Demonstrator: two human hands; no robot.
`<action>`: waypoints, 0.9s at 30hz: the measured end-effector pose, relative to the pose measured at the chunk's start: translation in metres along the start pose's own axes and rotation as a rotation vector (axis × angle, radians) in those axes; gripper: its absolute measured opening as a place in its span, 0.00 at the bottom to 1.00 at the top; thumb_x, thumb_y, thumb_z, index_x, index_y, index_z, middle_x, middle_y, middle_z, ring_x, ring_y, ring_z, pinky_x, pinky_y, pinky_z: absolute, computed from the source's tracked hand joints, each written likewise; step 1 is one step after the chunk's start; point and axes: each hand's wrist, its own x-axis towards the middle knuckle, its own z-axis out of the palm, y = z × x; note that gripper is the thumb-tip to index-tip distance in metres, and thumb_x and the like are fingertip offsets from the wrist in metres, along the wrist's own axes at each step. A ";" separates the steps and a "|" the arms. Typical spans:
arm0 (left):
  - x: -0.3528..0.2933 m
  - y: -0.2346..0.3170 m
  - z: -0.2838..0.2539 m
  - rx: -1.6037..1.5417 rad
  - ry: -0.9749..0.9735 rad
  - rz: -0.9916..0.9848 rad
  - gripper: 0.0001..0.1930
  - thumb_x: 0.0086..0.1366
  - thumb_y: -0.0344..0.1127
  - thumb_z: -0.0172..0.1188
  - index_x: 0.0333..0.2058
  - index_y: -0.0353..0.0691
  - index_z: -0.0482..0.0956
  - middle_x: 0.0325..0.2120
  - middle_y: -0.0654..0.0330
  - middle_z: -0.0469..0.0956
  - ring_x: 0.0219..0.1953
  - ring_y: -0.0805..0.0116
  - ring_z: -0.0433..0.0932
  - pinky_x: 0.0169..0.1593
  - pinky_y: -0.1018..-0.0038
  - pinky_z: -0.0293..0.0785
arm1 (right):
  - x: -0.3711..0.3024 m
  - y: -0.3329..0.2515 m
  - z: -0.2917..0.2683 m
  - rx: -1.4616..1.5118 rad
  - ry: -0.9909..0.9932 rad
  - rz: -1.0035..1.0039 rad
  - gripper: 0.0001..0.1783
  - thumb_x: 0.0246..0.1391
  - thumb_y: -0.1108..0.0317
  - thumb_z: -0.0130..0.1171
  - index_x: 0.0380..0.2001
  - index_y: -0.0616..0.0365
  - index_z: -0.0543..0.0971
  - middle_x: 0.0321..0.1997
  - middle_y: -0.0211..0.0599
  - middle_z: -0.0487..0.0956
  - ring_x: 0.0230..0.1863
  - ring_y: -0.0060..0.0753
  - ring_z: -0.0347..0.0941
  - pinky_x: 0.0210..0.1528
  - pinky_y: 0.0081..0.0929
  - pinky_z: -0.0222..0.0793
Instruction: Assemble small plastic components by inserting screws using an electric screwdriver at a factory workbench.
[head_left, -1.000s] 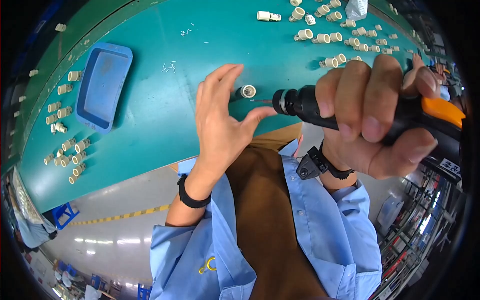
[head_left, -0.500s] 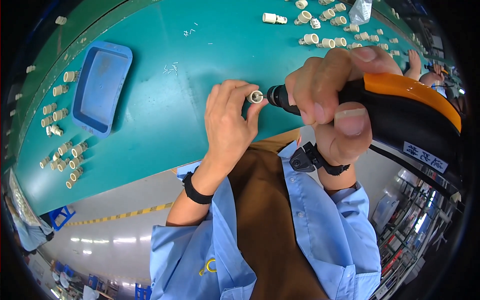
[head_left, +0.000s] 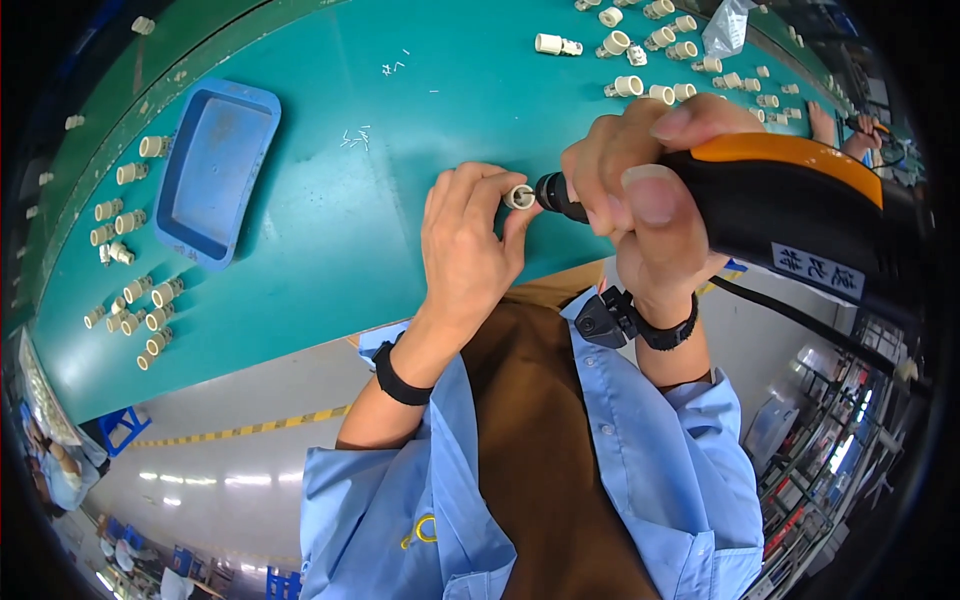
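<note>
My left hand (head_left: 466, 235) pinches a small cream lamp holder (head_left: 519, 197) between thumb and fingertips, its round open end turned upward. Wrapped around a black electric screwdriver with an orange top (head_left: 800, 205) is my right hand (head_left: 650, 190), thumb over the near side. The screwdriver lies nearly level and points left. Its thin bit reaches the mouth of the lamp holder; whether it meets a screw inside is too small to tell.
On the green table (head_left: 330, 250) stands a blue tray (head_left: 262, 97). Several cream lamp holders (head_left: 130, 222) stand left of it, and more (head_left: 660, 38) at the far right beside a clear plastic bag (head_left: 727, 28). Tiny pins (head_left: 356, 137) lie mid-table. Another person's hand (head_left: 822, 122) shows at far right.
The whole view has shifted slightly. My right thumb has moved up and left on the screwdriver, whose body has swung a little. The bit stays at the lamp holder in my left hand.
</note>
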 end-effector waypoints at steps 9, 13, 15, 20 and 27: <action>0.004 0.001 -0.005 0.040 -0.016 0.063 0.11 0.48 0.27 0.67 0.31 0.35 0.77 0.30 0.56 0.75 0.32 0.55 0.71 0.36 0.64 0.66 | 0.010 -0.020 -0.016 0.266 0.004 -0.273 0.33 0.53 0.43 0.58 0.53 0.54 0.64 0.21 0.27 0.67 0.17 0.19 0.62 0.23 0.24 0.64; 0.002 0.010 -0.016 -0.001 -0.099 -0.041 0.12 0.49 0.23 0.66 0.34 0.33 0.78 0.32 0.55 0.76 0.34 0.57 0.74 0.39 0.68 0.70 | 0.011 -0.051 -0.030 0.356 0.062 -0.356 0.44 0.47 0.35 0.58 0.55 0.59 0.61 0.24 0.29 0.69 0.22 0.24 0.66 0.27 0.24 0.67; 0.010 0.021 -0.024 -0.040 -0.137 -0.049 0.12 0.50 0.22 0.66 0.35 0.33 0.78 0.32 0.56 0.76 0.34 0.61 0.74 0.39 0.70 0.71 | 0.003 -0.056 -0.041 0.296 0.142 -0.276 0.46 0.47 0.32 0.56 0.54 0.60 0.61 0.24 0.30 0.69 0.23 0.24 0.67 0.28 0.25 0.67; 0.074 0.053 -0.084 -0.208 -0.229 -0.240 0.15 0.54 0.20 0.62 0.42 0.34 0.78 0.33 0.60 0.77 0.37 0.75 0.75 0.39 0.79 0.72 | -0.009 -0.035 -0.056 0.257 0.150 -0.124 0.44 0.51 0.33 0.52 0.54 0.62 0.60 0.25 0.30 0.69 0.22 0.23 0.67 0.27 0.23 0.68; 0.253 -0.042 -0.037 0.133 -0.101 -0.231 0.14 0.58 0.31 0.61 0.43 0.32 0.77 0.33 0.56 0.81 0.36 0.67 0.80 0.42 0.74 0.74 | -0.013 -0.022 -0.082 0.246 0.188 -0.097 0.41 0.52 0.33 0.51 0.49 0.61 0.61 0.25 0.31 0.69 0.22 0.23 0.67 0.26 0.23 0.67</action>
